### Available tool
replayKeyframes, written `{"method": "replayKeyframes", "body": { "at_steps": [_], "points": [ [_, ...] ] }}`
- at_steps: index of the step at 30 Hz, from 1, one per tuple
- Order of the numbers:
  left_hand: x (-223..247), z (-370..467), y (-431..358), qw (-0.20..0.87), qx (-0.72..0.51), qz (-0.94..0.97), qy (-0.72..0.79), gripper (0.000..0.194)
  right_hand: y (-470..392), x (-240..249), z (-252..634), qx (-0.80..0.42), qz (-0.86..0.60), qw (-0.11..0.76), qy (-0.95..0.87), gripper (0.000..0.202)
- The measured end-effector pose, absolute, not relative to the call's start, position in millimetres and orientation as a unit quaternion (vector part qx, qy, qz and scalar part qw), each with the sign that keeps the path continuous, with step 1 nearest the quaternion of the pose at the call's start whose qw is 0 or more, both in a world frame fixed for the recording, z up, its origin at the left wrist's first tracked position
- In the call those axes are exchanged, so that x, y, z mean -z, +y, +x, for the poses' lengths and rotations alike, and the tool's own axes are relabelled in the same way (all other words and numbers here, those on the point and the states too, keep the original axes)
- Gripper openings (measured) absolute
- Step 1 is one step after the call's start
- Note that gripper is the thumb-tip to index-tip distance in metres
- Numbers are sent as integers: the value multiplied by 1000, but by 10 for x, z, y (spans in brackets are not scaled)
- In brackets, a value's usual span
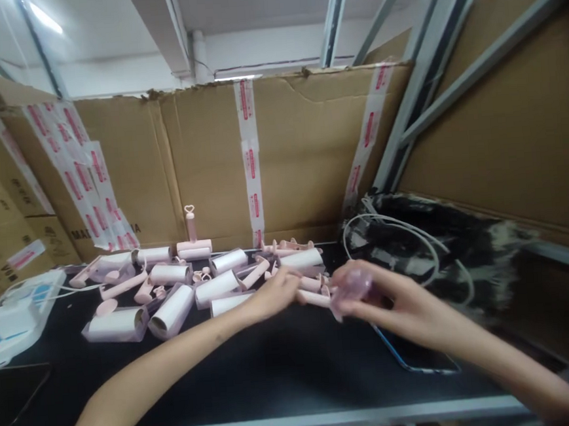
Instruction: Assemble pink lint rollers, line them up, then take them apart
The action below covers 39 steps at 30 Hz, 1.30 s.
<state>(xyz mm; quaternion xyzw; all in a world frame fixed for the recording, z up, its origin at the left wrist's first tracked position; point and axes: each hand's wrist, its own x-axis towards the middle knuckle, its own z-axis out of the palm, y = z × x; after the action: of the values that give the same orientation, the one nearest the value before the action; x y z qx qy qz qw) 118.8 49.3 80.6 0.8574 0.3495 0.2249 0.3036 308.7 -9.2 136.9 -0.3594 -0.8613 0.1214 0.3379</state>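
Note:
My right hand (384, 297) is closed around a translucent pinkish plastic piece (353, 286), whose exact shape is blurred. My left hand (278, 292) reaches over the right end of a pile of pink parts, its fingers bent down; whatever they touch is hidden. Between the hands lie pink handle pieces (315, 297). Just behind my left hand is a white roll (302, 259). Several more white rolls in clear wrap (172, 310) are spread to the left among pink parts. One assembled pink roller (193, 245) stands upright, handle up, against the cardboard.
A white power strip (40, 304) with a plugged-in adapter is at the left, near a dark flat device (16, 395). A blue-edged phone (414, 354) lies under my right forearm. White cable (413, 222) loops at the right. Cardboard walls (206, 160) stand behind.

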Motion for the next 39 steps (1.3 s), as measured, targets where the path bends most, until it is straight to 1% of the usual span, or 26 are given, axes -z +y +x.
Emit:
{"method": "replayKeyframes", "body": {
  "at_steps": [1,2,3,4,5,6,7,9,10,12,14,15,17,18,20,22,23,24,27,29,31,33,34,36,38,39],
  "points": [
    [-819,1094,393,366,-216,839,341,48,-129,-1337,3018,-78,-319,292,-898,15],
    [-824,1009,290,448,-211,806,325,56,-177,-1310,2942,-43,-272,248,-929,16],
    [-818,934,191,570,-220,731,304,57,-231,-1288,2865,-18,-227,212,-951,23],
    [-800,867,97,650,-241,658,295,53,-286,-1273,2795,-3,-193,190,-963,31],
    [-774,805,12,707,-259,591,289,46,-338,-1264,2738,-5,-174,180,-968,37],
    [-743,746,-68,735,-277,544,296,41,-380,-1261,2694,-18,-176,184,-967,39],
    [-713,686,-147,729,-287,536,316,37,-409,-1261,2664,-37,-195,199,-960,39],
    [-680,569,-317,680,-274,571,369,36,-422,-1257,2620,-89,-271,233,-930,33],
    [-682,516,-411,639,-261,603,400,35,-414,-1246,2593,-129,-309,234,-913,32],
    [-722,430,-602,531,-215,681,456,33,-392,-1191,2510,-232,-344,193,-889,33],
    [-770,379,-768,417,-173,744,492,25,-388,-1096,2391,-372,-338,133,-855,29],
    [-783,363,-832,361,-162,768,503,20,-393,-1039,2329,-444,-335,116,-823,30],
    [-770,342,-913,250,-156,808,509,11,-404,-926,2224,-565,-335,105,-747,35],
    [-746,332,-932,197,-160,823,508,8,-405,-878,2187,-604,-336,107,-715,38],
    [-674,307,-941,105,-162,841,506,7,-389,-809,2145,-629,-337,146,-685,41],
    [-594,278,-930,17,-159,843,514,9,-362,-783,2130,-621,-338,196,-680,40],
    [-555,263,-926,-31,-158,840,518,10,-351,-781,2126,-624,-340,200,-674,39],
    [-518,250,-924,-83,-155,836,520,11,-346,-784,2121,-639,-342,183,-665,38],
    [-421,227,-939,-216,-155,825,499,16,-371,-786,2080,-695,-338,93,-628,40],
    [-375,222,-951,-244,-156,821,492,17,-403,-764,2022,-686,-318,96,-647,47],
    [-363,215,-948,-206,-143,822,512,11,-420,-729,1943,-657,-297,128,-681,54],
    [-406,201,-933,-108,-120,812,561,7,-417,-700,1865,-639,-308,151,-689,54],
    [-451,193,-926,-31,-107,803,585,8,-414,-692,1835,-631,-322,154,-689,53],
    [-580,180,-930,179,-94,777,597,14,-428,-690,1810,-605,-338,145,-706,48],
    [-728,170,-962,401,-87,732,543,22,-489,-695,1846,-571,-324,118,-745,43],
    [-791,157,-987,486,-77,705,511,25,-533,-696,1889,-556,-312,105,-763,41]
  ]
}}
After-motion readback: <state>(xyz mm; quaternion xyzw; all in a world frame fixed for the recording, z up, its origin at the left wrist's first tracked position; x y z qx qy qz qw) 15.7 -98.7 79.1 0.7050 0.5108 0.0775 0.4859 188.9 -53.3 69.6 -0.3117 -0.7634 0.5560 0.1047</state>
